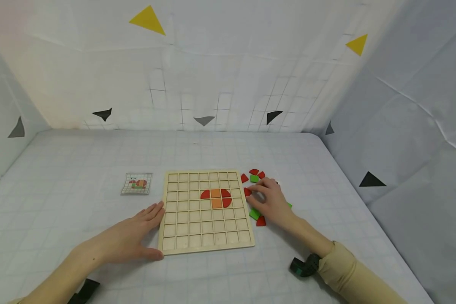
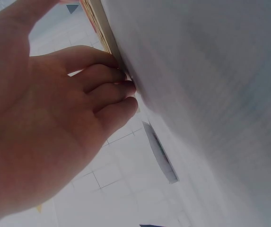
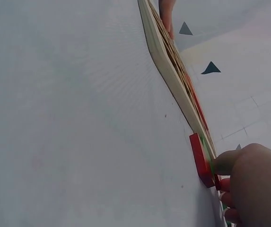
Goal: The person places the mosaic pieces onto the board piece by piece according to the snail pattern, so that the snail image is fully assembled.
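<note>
A square wooden grid board (image 1: 184,250) lies flat, with red quarter-round tiles (image 1: 226,202) and orange square tiles (image 1: 215,203) set in its upper right cells. Against its left edge rests my left hand (image 1: 127,236), fingers extended and thumb spread at the lower corner. Just off the right edge, my right hand (image 1: 271,202) pinches a red quarter-round tile (image 1: 247,191) between thumb and index finger. Green tiles (image 1: 254,213) and another red tile (image 1: 261,221) lie beneath and beside that hand, which partly hides them.
More loose red tiles (image 1: 254,172) and a green square tile (image 1: 254,178) lie beyond the right hand. Left of the board is a small picture card (image 1: 137,184) with a gridded, coloured figure. White cloth walls stand behind and at both sides of the table.
</note>
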`<state>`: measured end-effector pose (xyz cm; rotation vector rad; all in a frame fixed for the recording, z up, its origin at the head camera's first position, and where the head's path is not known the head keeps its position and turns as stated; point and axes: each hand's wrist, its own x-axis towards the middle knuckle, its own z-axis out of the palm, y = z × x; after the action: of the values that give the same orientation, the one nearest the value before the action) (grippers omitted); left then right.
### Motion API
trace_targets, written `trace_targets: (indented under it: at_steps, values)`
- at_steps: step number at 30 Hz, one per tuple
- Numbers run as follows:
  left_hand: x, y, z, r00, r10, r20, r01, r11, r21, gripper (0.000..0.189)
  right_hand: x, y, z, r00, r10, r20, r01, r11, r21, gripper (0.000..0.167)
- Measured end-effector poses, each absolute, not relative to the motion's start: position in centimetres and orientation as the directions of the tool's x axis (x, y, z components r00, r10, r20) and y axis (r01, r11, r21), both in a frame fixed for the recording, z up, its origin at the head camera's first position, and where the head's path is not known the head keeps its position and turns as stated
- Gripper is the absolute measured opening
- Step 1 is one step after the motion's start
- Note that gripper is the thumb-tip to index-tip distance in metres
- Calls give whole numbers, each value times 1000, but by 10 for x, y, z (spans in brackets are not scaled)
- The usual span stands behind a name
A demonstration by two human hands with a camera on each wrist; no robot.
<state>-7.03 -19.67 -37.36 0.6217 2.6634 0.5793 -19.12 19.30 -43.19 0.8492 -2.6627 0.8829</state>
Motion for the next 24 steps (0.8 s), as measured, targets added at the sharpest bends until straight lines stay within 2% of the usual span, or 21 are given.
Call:
trace_targets:
  at_steps: [5, 12, 24]
  values:
    - [-71, -197, -373, -843, 481, -239, 339, 822, 458, 111, -191, 189, -429, -820, -456, 347, -573, 663, -482, 25]
    - [-71, -197, -373, -843, 479, -242, 336, 823, 458, 111, -191, 191, -431, -861, -396, 321, -509, 700, -501, 25]
    - [-71, -197, -373, -842, 479, -247, 333, 824, 459, 111, -192, 190, -431, -839, -411, 356, -541, 696, -473, 20]
